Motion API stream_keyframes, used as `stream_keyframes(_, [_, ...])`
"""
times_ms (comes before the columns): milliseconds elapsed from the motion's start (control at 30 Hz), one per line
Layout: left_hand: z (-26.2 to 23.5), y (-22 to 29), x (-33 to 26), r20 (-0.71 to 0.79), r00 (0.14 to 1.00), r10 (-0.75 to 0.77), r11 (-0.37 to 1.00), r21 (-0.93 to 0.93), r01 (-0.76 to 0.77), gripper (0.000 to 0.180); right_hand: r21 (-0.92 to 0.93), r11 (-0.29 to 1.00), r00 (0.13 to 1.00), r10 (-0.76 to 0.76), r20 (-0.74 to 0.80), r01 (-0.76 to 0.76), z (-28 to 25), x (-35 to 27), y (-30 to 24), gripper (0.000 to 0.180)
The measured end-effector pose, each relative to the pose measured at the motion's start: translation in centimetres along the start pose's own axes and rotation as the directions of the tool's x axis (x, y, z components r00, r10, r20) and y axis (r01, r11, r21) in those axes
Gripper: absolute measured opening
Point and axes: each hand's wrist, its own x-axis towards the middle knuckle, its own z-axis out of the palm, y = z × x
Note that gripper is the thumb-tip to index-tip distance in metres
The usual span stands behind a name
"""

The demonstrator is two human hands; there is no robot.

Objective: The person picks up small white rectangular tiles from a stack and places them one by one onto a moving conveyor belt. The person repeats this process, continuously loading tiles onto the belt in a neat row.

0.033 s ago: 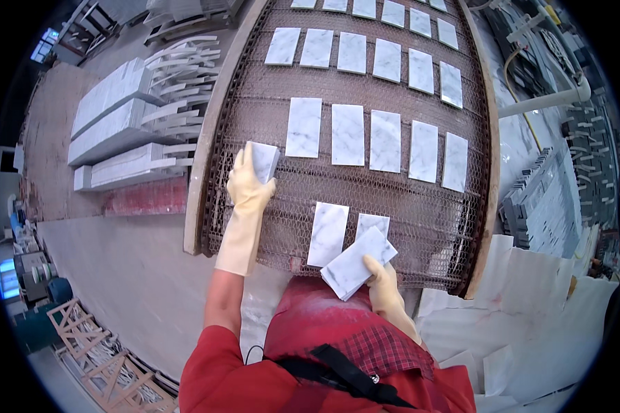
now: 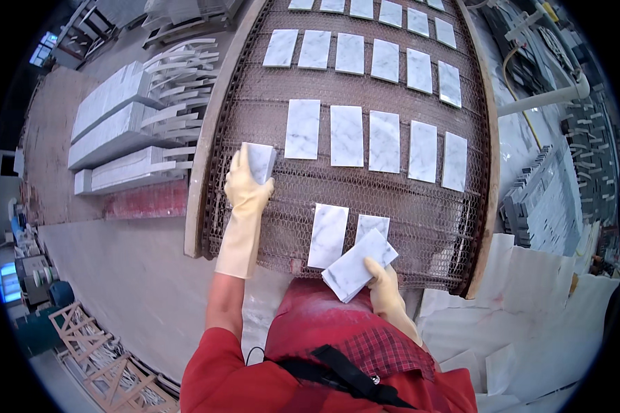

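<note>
Marble tiles are lying on a mesh conveyor; the left hand is clasping one or more, the right hand is pinching a fanned stack in its grip.

Single head-worn fisheye view, facing down and forward over red clothing onto tiles close below.

On our left we see stacked slabs, long and pale, with loose strips jutting from their right ends. A brown board lies beside them, above a red panel. Below that we have grey floor, a wooden frame, a green bin and a lit screen. On our right run a pale pipe and a yellow hose, near dark pieces; white sheeting spreads below.
</note>
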Motion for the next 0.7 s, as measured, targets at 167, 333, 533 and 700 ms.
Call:
stream_keyframes(167, [-0.9, 2.0, 5.2, -0.057, 0.998, 0.036, 0.994, -0.103, -0.041, 0.11, 0.067, 0.997, 0.998, -0.025, -0.06, 0.029, -0.6, -0.2, 0.8, 0.069])
stream_keyframes(333, [0.7, 4.7, 11.2, -0.024, 1.0, -0.011, 1.0, -0.002, 0.011, 0.108, 0.067, 0.997, 0.996, -0.034, -0.079, 0.039, -1.5, -0.7, 1.4, 0.07])
stream_keyframes(533, [3.0, 6.2, 14.3, 0.064, 0.996, -0.063, 0.994, 0.097, 0.057, 0.108, 0.129, 0.986, 0.993, -0.093, -0.078, 0.102, -1.8, -1.3, 2.0, 0.068])
stream_keyframes(700, [2.8, 5.2, 14.7, 0.082, 0.996, -0.016, 0.998, 0.062, 0.01, 0.107, 0.09, 0.993, 0.99, -0.067, -0.121, 0.078, -2.6, -0.7, 2.5, 0.064])
